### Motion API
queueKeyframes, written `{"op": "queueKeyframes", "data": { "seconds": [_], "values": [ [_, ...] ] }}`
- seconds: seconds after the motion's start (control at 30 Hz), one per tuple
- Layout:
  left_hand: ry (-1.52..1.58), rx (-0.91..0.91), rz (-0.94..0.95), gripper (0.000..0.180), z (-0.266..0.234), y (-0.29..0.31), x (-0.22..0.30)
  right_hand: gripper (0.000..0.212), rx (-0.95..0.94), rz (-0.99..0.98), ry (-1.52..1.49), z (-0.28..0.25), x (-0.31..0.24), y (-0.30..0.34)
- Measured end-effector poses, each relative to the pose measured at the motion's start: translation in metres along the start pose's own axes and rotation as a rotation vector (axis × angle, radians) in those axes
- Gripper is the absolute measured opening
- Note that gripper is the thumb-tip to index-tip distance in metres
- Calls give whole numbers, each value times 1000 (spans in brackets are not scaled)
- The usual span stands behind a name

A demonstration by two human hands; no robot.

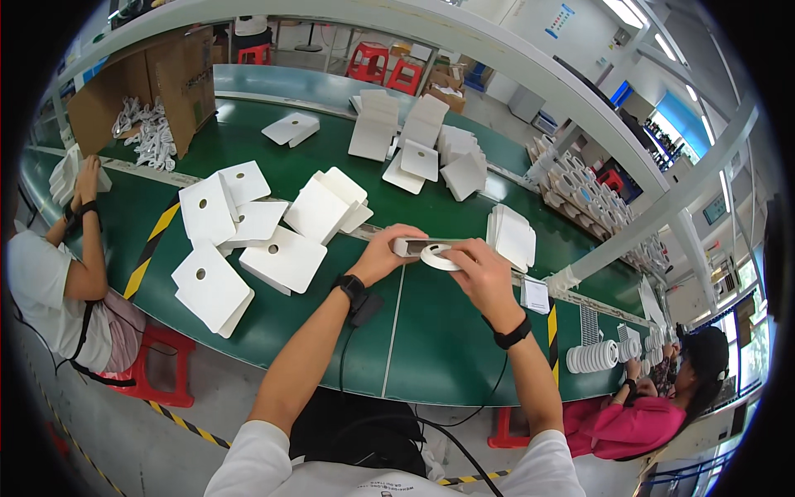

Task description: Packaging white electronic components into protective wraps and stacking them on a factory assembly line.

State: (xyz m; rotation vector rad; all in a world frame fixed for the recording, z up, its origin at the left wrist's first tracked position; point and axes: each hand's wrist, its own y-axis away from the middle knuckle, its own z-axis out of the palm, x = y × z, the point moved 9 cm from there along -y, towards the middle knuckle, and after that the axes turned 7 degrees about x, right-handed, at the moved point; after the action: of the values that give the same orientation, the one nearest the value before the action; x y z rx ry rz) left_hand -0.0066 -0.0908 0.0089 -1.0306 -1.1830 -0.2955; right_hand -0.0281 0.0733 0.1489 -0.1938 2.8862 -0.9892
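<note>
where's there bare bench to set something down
The green bench is bare between the forearms, right of the black device, and farther off, right of the cardboard box. White pieces crowd it left of the left hand.

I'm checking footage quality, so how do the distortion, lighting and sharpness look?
Head view: the fisheye bows the green table, with black around the rim; ceiling lights shine bright white at upper right; the left hand and right hand look fairly sharp.
</note>
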Motion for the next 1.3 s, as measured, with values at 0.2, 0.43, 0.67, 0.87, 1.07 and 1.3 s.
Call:
{"op": "queueKeyframes", "data": {
  "seconds": [0.2, 0.43, 0.67, 0.87, 1.07, 1.3],
  "values": [
    [172, -43, -292, 45, 9, 16, -22, 38, 118, 49, 75, 13, 1, 3],
    [108, -126, -86, 53, 12, 10, 1, 28, 361, 185, 34, -22, 13, 15],
    [200, -23, -137, 67, 10, 12, 8, 15, 309, 242, -95, -33, 5, 25],
    [226, -42, -354, 63, 9, 15, -22, 16, 360, 341, -125, -27, 17, 44],
    [207, -98, -310, 50, 13, 9, -23, 16, 373, 318, -113, -23, 22, 57],
    [356, -105, -211, 28, 8, 8, -51, 19, 351, 439, -334, -16, -1, 40]
  ]
}}
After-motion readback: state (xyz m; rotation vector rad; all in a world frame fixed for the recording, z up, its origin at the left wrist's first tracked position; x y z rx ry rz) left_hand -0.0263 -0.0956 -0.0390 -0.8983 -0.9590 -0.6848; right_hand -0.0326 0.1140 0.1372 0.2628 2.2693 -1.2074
